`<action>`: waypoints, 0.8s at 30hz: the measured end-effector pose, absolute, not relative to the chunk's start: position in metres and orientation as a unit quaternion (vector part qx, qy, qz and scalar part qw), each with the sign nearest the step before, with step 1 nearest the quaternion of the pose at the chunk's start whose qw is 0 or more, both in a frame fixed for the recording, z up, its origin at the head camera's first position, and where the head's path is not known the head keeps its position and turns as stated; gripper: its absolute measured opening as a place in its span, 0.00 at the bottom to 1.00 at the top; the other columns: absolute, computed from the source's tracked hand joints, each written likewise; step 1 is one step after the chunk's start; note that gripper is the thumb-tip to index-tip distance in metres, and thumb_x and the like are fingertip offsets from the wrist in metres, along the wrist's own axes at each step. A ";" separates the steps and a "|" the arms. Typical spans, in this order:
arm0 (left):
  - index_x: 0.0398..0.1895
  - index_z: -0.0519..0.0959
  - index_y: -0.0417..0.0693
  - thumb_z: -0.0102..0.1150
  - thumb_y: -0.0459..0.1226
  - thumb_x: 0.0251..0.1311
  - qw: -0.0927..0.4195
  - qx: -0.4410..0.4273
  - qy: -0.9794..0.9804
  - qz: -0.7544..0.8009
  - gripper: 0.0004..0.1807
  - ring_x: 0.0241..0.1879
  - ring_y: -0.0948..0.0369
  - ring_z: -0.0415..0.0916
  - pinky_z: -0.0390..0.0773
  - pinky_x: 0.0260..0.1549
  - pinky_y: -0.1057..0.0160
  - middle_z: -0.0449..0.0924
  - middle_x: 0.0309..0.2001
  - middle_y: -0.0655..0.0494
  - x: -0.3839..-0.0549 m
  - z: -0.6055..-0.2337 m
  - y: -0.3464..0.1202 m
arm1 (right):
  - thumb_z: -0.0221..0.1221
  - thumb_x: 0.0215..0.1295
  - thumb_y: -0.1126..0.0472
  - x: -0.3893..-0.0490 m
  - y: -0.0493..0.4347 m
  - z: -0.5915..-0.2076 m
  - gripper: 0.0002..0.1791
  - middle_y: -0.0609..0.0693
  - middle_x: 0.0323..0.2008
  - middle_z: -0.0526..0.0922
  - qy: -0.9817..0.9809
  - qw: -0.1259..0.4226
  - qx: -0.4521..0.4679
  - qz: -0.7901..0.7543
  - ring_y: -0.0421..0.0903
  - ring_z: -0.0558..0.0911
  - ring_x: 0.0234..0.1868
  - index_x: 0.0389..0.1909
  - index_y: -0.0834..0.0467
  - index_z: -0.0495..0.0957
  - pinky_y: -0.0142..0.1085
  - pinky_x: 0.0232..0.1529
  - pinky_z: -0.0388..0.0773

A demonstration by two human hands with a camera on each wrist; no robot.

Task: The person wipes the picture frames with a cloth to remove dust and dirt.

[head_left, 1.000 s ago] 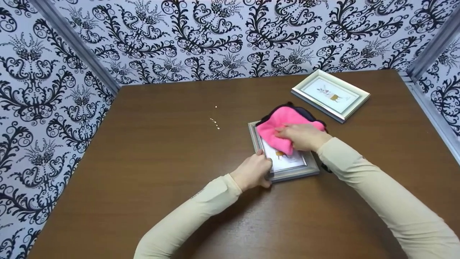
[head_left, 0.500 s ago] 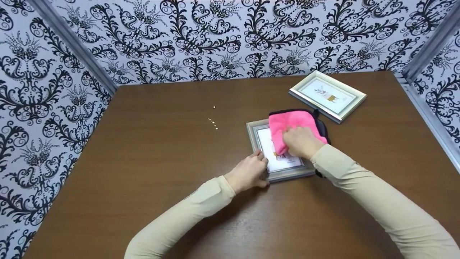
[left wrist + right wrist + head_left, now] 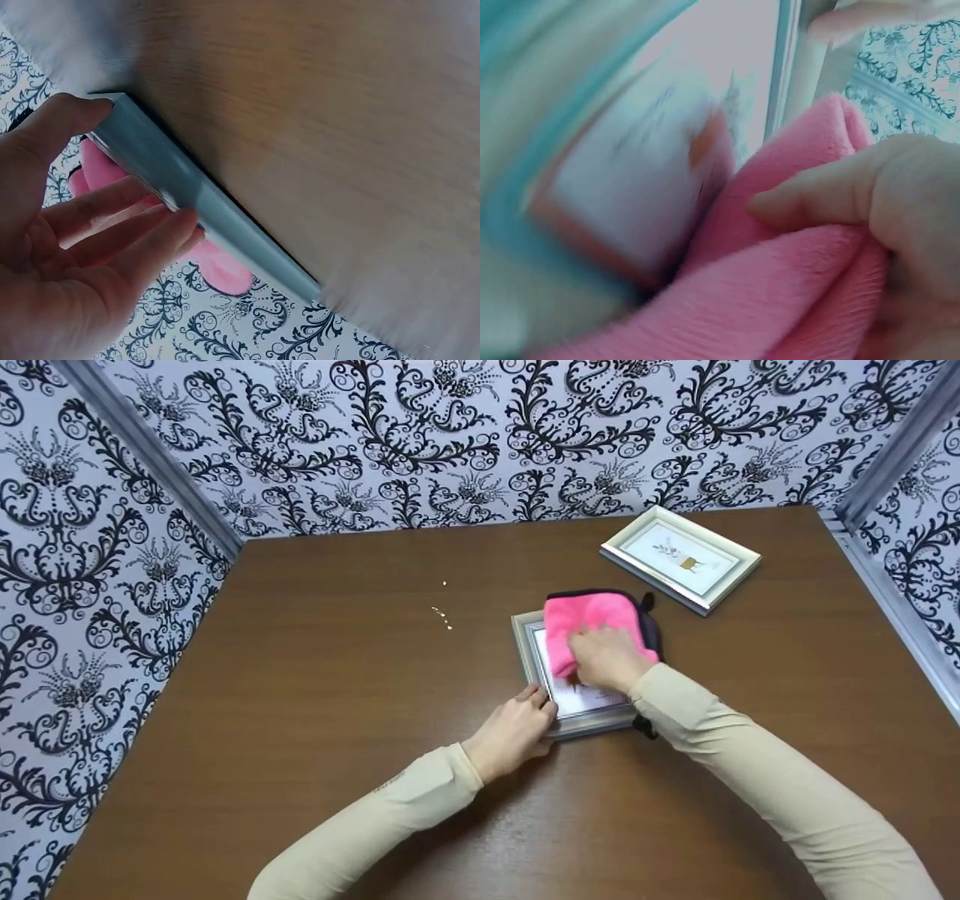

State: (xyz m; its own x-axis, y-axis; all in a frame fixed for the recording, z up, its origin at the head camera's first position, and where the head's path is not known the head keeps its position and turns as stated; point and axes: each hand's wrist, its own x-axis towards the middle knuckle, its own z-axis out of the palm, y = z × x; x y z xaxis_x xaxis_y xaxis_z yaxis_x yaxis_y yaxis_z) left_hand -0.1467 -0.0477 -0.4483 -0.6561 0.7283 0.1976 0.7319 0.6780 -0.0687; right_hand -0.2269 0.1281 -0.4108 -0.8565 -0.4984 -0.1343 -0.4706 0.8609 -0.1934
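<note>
A picture frame (image 3: 589,725) with a silvery border lies on the wooden table, a drawing under its glass. My left hand (image 3: 511,733) grips its near left corner; in the left wrist view the thumb is at the corner and the fingers (image 3: 161,240) lie along the side. A pink cloth (image 3: 589,611) with a black edge and dark underside is bunched in my right hand (image 3: 609,658), over the right part of the glass. In the right wrist view the thumb presses into folds of the pink cloth (image 3: 780,277), beside the blurred picture. The cloth hides the frame's far right corner.
A second picture frame (image 3: 637,559), cream coloured, lies at the back right of the table (image 3: 337,675). Several small pale specks (image 3: 442,616) are on the wood left of centre. Patterned walls (image 3: 420,442) enclose the back and sides.
My right hand has moved the cloth right across the glass, then slightly back left, uncovering more of the picture's left side. My left hand stays at the frame's corner.
</note>
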 end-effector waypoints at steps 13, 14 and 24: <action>0.31 0.76 0.42 0.73 0.39 0.44 0.089 -0.408 -0.908 -0.014 0.17 0.37 0.53 0.79 0.81 0.34 0.62 0.78 0.33 0.51 -0.149 -0.448 -0.048 | 0.50 0.50 0.81 -0.236 0.137 -0.420 0.35 0.59 0.63 0.72 0.851 0.143 -0.451 -0.227 0.58 0.67 0.66 0.64 0.65 0.70 0.51 0.66 0.59; 0.31 0.76 0.42 0.73 0.40 0.44 0.091 -0.411 -0.907 -0.009 0.17 0.37 0.54 0.78 0.80 0.34 0.62 0.78 0.33 0.52 -0.149 -0.448 -0.048 | 0.50 0.49 0.82 -0.237 0.140 -0.420 0.35 0.59 0.63 0.72 0.846 0.143 -0.462 -0.225 0.58 0.67 0.66 0.64 0.65 0.70 0.52 0.66 0.59; 0.31 0.76 0.44 0.74 0.42 0.45 0.108 -0.431 -0.896 0.005 0.17 0.40 0.55 0.76 0.79 0.38 0.64 0.77 0.35 0.53 -0.148 -0.448 -0.049 | 0.57 0.51 0.80 -0.232 0.159 -0.414 0.30 0.58 0.61 0.74 0.870 0.101 -0.471 -0.107 0.60 0.67 0.65 0.58 0.63 0.76 0.53 0.64 0.62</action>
State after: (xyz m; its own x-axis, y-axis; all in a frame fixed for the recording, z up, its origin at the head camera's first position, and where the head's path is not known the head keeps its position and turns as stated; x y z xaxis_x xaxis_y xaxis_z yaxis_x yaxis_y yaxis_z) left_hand -0.1482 -0.0489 -0.4476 -0.6053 0.7732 0.1892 0.7711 0.6285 -0.1019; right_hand -0.2318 0.1593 -0.4135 -0.5370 -0.8403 -0.0749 -0.7974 0.5345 -0.2802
